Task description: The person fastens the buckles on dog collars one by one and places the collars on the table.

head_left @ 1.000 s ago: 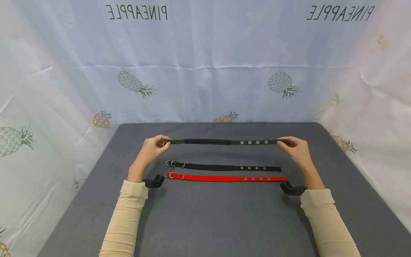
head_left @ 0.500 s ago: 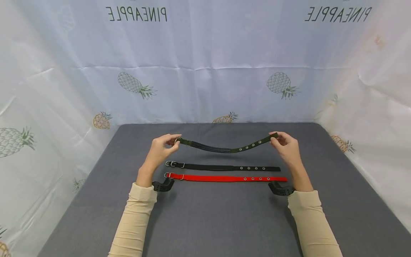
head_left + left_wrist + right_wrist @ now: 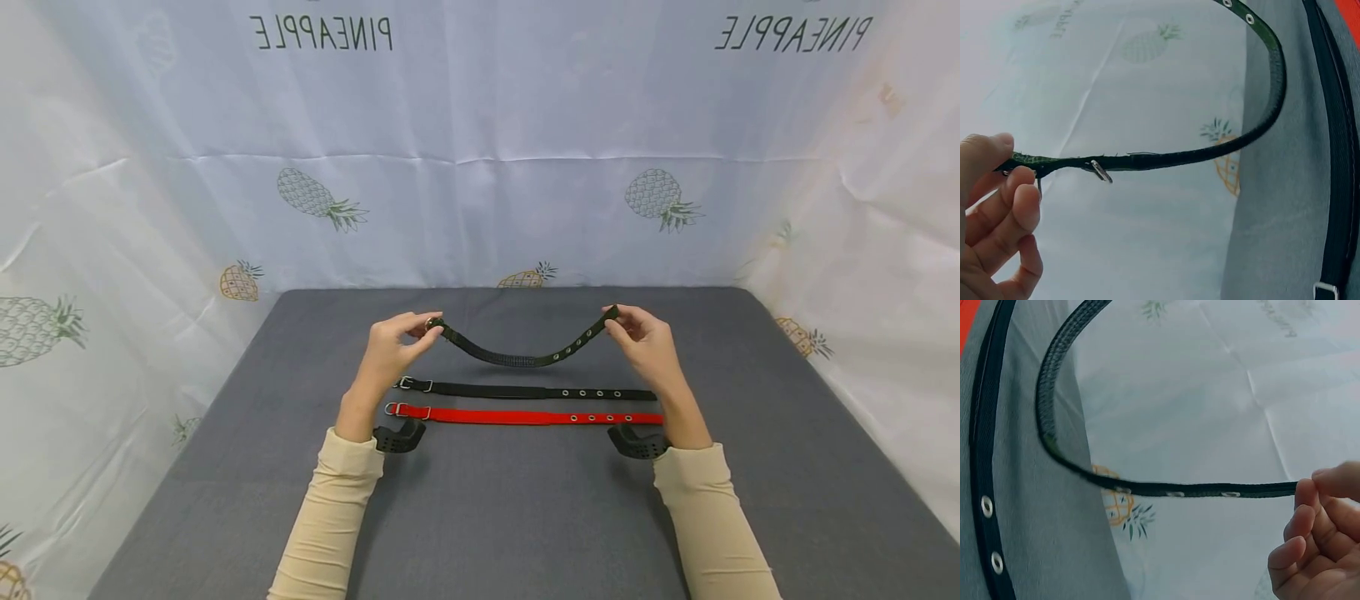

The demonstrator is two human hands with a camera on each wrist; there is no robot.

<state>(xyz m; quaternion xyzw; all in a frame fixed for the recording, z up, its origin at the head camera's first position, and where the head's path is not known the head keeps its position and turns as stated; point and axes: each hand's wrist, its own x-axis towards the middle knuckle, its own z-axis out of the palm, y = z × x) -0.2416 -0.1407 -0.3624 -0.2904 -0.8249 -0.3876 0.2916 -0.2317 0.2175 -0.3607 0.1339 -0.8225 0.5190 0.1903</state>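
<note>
A dark green collar with a black padded middle sags in a U between my hands, above the table. My left hand pinches its buckle end between thumb and fingers; in the left wrist view a metal loop shows on the strap. The eyeleted end is pinched by my right hand, and the right wrist view shows its eyelets edge-on. Closer to me, a black collar and a red collar lie straight and parallel, buckles to the left, eyelets to the right. My right wrist mount overlaps the red collar's tip.
Grey cloth covers the table. A white curtain printed with pineapples hangs behind it and along both sides. Black wrist mounts jut inward from both wrists, close over the table near the red collar.
Both hands have come toward each other. The green collar, stretched straight one second ago, now bends down in a deepening curve. The black and red collars have stayed put.
</note>
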